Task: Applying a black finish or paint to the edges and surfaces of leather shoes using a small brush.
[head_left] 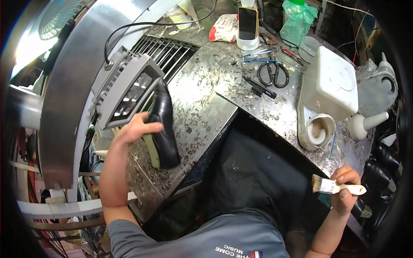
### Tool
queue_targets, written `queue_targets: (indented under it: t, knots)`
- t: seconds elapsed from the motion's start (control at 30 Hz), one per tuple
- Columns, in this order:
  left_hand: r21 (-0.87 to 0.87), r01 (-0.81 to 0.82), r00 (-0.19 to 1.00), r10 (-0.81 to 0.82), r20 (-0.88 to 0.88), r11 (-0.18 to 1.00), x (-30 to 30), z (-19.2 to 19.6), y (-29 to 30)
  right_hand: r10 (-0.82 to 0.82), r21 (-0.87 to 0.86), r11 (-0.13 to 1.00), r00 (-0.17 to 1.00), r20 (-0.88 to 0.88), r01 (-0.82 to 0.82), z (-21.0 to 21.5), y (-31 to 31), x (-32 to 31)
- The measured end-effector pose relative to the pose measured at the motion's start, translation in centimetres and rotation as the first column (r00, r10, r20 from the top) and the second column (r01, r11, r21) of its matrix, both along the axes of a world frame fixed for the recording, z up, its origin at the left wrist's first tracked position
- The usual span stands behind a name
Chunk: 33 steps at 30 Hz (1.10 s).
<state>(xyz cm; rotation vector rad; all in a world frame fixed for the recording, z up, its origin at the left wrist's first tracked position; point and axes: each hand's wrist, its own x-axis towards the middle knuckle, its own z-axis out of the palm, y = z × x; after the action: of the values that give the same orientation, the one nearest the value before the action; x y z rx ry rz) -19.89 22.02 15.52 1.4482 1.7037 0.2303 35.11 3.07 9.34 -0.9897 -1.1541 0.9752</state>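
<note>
My left hand [138, 129] is closed around a black leather shoe [162, 124] with an olive-green sole [151, 150]. The shoe is held over the left part of the worn metal workbench [202, 112], beside a grey floodlight [133, 92]; part of its far end lies close to the lamp's edge. At the right, my right hand [345, 189] grips a flat paintbrush [329, 185] by its pale handle, bristles pointing left. Nearest to that hand on the bench is a white glue dispenser [329, 86] with a round cup [318, 131] at its front.
Black scissors [274, 74], a small black tool [259, 87] and a phone [248, 23] on a white stand lie farther back. A metal grille [172, 53] is set into the bench at the left. Several black shoes [378, 172] are stacked at the right. A cable [129, 26] crosses above the lamp.
</note>
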Motion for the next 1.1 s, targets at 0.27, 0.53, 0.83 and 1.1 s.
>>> queue_targets:
  t: [0.27, 0.53, 0.83, 1.1]
  knots:
    - [0.464, 0.100, 0.890, 0.130, -0.437, 0.880, -4.6, 0.1, 14.2, -0.160, -0.069, 0.985, 0.985, -0.063, 0.156, 0.5, 0.2, -1.1]
    - [0.611, -0.067, 0.629, 0.509, -0.588, 0.789, -10.7, -9.7, 25.8, -0.286, -0.129, 0.950, 0.958, 0.013, 0.286, 1.0, 1.4, -3.4]
    - [0.796, 0.142, 0.837, 0.358, -0.414, 0.589, -13.4, -13.8, 26.4, -0.057, -0.220, 0.975, 0.987, -0.150, 0.022, 2.7, 2.1, -5.3]
    - [0.798, 0.299, 0.944, -0.041, -0.327, 0.523, -0.9, -11.8, 11.7, -0.326, -0.048, 0.944, 0.944, 0.047, 0.328, 1.7, -5.0, -3.2]
